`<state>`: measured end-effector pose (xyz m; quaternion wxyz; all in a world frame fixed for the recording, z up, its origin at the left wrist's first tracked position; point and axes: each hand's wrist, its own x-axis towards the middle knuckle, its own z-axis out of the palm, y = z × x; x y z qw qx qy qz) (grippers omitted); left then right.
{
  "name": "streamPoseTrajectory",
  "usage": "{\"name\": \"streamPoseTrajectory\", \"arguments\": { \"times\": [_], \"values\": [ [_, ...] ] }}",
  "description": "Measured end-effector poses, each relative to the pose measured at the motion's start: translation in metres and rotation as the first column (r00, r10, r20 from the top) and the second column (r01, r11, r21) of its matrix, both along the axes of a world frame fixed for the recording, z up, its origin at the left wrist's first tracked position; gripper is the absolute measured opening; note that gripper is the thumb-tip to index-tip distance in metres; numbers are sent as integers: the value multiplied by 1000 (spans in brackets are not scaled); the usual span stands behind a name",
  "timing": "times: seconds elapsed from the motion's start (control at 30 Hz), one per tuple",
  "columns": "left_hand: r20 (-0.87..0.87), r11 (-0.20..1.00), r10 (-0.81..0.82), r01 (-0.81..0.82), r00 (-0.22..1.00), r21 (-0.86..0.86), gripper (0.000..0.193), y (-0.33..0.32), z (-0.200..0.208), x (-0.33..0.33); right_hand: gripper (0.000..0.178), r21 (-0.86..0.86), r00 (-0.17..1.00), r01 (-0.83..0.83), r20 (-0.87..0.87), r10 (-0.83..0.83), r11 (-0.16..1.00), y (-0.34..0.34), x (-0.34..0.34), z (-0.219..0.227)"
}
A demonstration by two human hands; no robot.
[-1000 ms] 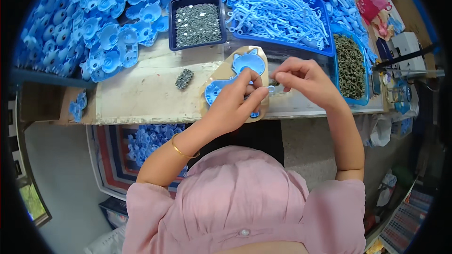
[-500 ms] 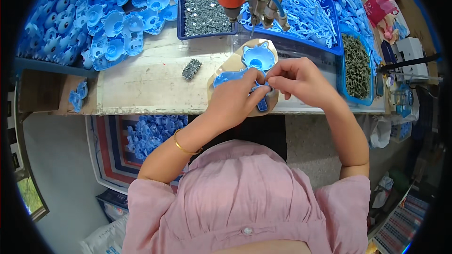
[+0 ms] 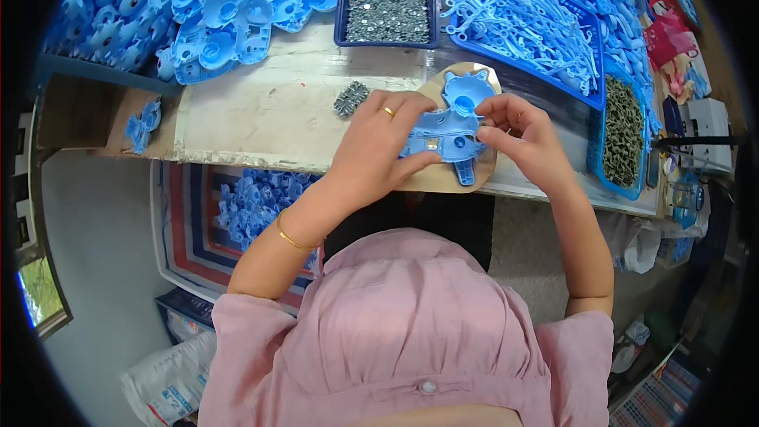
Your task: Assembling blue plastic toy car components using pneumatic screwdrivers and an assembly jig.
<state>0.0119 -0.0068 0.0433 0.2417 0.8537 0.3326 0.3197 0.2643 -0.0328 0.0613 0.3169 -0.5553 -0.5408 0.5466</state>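
Observation:
A blue plastic toy half-shell, with a round eared part at its far end and a short stem at its near end, lies hollow side up on a tan board at the table's front edge. My left hand grips its left end, the fingers over the far side and the thumb along the near side. At the right edge of the shell, my right hand has its thumb and curled fingers closed on the rim. A small shiny piece shows in the shell's middle. Just beyond my left hand sits a small heap of metal parts.
A dark blue tray of small metal pieces stands behind the board. To its right are a blue basket of thin blue plastic parts and a blue basket of greenish metal parts. Blue shells pile up at the far left.
My hands have spread from the shell's middle to its left and right sides, uncovering its centre. The view has shifted, leaving the red-bodied machine mostly out of the picture.

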Motion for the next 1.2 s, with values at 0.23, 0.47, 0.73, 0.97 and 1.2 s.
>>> {"name": "streamPoseTrajectory", "arguments": {
  "times": [0.23,0.47,0.73,0.97,1.2],
  "values": [
    [-127,994,101,-95,987,55,45,5,-20,-6,22,-66,999,24,30,-22,998,7,-12,-20],
    [-118,991,128,-124,985,45,33,4,-22,-1,19,-31,988,42,149,-37,999,6,-16,-16],
    [-149,992,126,-122,981,40,25,3,-17,1,16,-33,877,-223,430,215,974,17,-22,1],
    [-153,974,186,-163,971,155,13,0,-18,4,17,258,699,-368,711,82,893,23,-20,-3],
    [-210,974,211,-186,955,133,13,2,-21,4,33,605,842,-250,521,-139,756,7,-56,11]
  ]
}}
